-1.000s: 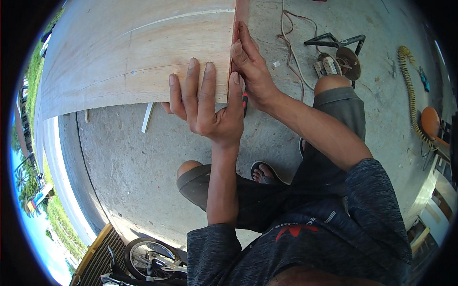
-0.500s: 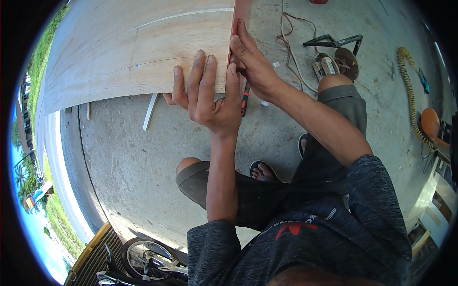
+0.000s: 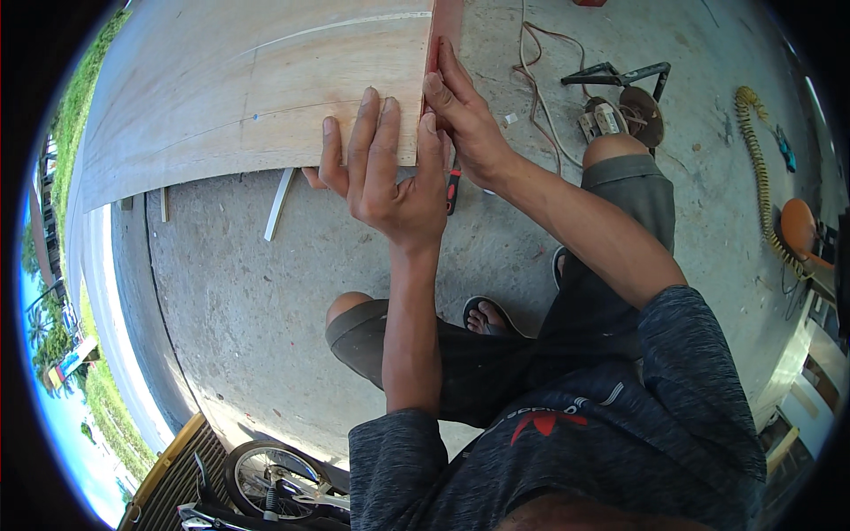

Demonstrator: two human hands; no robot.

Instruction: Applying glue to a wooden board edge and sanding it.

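Observation:
A large pale plywood sheet [image 3: 221,97] fills the upper left. Along its right edge runs a red-painted strip [image 3: 449,22]. My left hand [image 3: 390,190] lies at the sheet's near right corner, its fingers spread flat on the top face and one finger reaching below the near edge. Beside it, my right hand [image 3: 478,142] holds the red strip against the sheet's edge, thumb near the top and fingers along the outer side. What lies between the two hands is partly hidden. Just below them, a red and black tool handle [image 3: 453,193] shows.
On the concrete floor [image 3: 257,292] at right lie an angle grinder-like power tool [image 3: 606,119], cords [image 3: 536,88] and a coiled yellow air hose [image 3: 757,168]. An orange round object [image 3: 799,226] stands farther right. A motorcycle wheel [image 3: 270,478] is at lower left; a pale strip [image 3: 280,203] pokes from under the sheet.
Both hands stay on the sheet's corner and the red strip, shifting very slightly up and left together with them. Nothing is let go or newly taken.

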